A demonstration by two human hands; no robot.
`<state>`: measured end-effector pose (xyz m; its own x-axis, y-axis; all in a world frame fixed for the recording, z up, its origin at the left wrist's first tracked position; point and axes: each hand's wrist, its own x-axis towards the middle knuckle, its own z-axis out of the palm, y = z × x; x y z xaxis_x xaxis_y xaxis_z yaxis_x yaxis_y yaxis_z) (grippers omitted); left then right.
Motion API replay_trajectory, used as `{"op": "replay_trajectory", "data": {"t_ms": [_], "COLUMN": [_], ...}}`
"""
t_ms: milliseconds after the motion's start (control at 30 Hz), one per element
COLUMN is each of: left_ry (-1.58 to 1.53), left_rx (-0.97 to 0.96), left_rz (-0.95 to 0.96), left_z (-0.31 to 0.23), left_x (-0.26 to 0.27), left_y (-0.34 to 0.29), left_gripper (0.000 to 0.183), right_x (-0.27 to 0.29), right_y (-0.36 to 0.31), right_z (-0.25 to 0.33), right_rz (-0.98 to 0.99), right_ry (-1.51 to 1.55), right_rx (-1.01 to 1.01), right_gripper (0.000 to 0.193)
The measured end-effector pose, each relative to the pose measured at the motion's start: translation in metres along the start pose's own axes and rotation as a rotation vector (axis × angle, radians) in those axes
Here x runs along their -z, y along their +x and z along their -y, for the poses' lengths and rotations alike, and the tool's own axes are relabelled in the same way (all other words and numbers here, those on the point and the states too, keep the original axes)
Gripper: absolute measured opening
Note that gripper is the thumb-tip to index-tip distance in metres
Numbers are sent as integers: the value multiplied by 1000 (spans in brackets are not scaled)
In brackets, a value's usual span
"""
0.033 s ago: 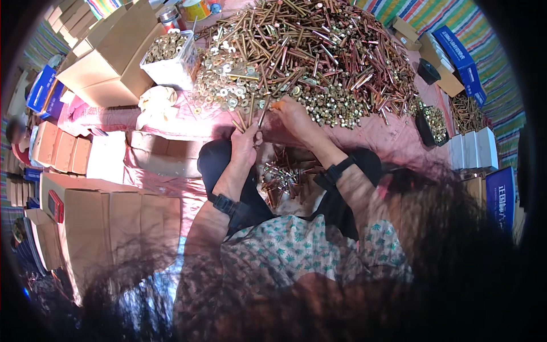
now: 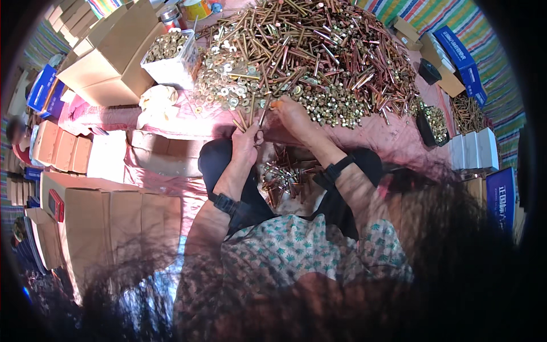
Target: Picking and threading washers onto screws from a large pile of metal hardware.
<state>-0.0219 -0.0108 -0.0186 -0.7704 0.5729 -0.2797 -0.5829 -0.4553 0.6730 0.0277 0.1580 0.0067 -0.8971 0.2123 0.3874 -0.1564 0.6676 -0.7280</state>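
Observation:
My left hand (image 2: pixel 246 143) is closed around several brass-coloured bolts, whose shafts (image 2: pixel 264 113) fan out upward from the fist. Beside the upper end of one of them, my right hand (image 2: pixel 295 118) is pinched. An orange cover (image 2: pixel 277 105) shows at its fingertips, and whatever they grip is too small to make out. Just beyond both hands lie loose washers (image 2: pixel 231 91) and a heap of small nuts (image 2: pixel 336 108). Behind these rises a large pile of bolts (image 2: pixel 319 45). More bolts with bright ends (image 2: pixel 283 181) lie below my hands, between my knees.
A clear plastic tub (image 2: pixel 174 65) of washers stands at the far left, beside an open cardboard box (image 2: pixel 111 62). Brown cartons (image 2: pixel 119 228) are at my near left. On the right are a black bowl (image 2: pixel 429 72), a black scoop (image 2: pixel 427 126) near nuts, and white boxes (image 2: pixel 473 151).

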Motion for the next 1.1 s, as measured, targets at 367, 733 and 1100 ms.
{"op": "replay_trajectory", "data": {"t_ms": [367,733,1100], "left_ry": [20,141,211], "left_rx": [14,74,86], "left_rz": [16,135,134], "left_z": [3,5,2], "left_x": [2,-10,-18], "left_y": [4,-4,-12], "left_gripper": [17,20,22], "right_x": [23,52,52], "right_y": [3,-15,-13], "right_z": [-4,-2,6], "right_rz": [-15,-31,-46], "right_ry": [513,1203,1083], "right_rx": [-547,-585,-527], "right_gripper": [19,24,23]}}
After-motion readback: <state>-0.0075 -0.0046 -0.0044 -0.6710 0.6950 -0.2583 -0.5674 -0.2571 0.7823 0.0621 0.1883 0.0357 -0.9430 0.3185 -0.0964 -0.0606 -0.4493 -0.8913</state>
